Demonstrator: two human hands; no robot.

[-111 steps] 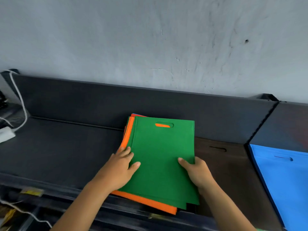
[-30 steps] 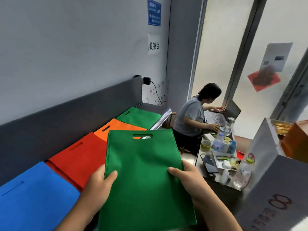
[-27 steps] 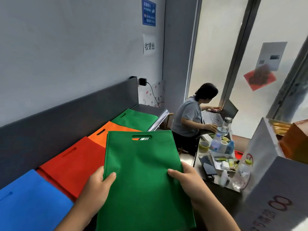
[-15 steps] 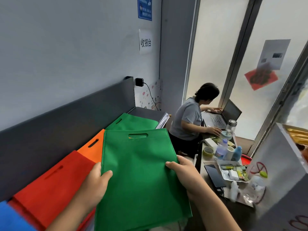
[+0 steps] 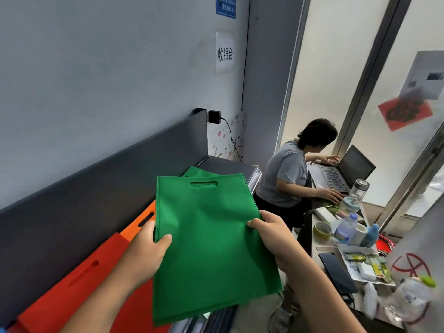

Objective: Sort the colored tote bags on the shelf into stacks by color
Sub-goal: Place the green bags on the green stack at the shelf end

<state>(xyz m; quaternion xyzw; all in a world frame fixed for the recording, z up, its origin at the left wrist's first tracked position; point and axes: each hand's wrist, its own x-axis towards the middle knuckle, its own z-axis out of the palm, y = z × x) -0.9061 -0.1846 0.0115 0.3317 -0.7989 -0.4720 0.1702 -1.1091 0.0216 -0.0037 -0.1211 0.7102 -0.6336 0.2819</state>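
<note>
While gripped: green bag (image 5: 211,236), hands (image 5: 206,246).

Our corner by the window

At ten o'clock we face a pale wall (image 5: 96,68) with a sign (image 5: 225,53); at two o'clock, frosted windows (image 5: 336,56) glow with daylight. Below them, at three o'clock, a person (image 5: 288,174) sits typing on a laptop (image 5: 346,171) at a cluttered desk (image 5: 319,251).
</note>
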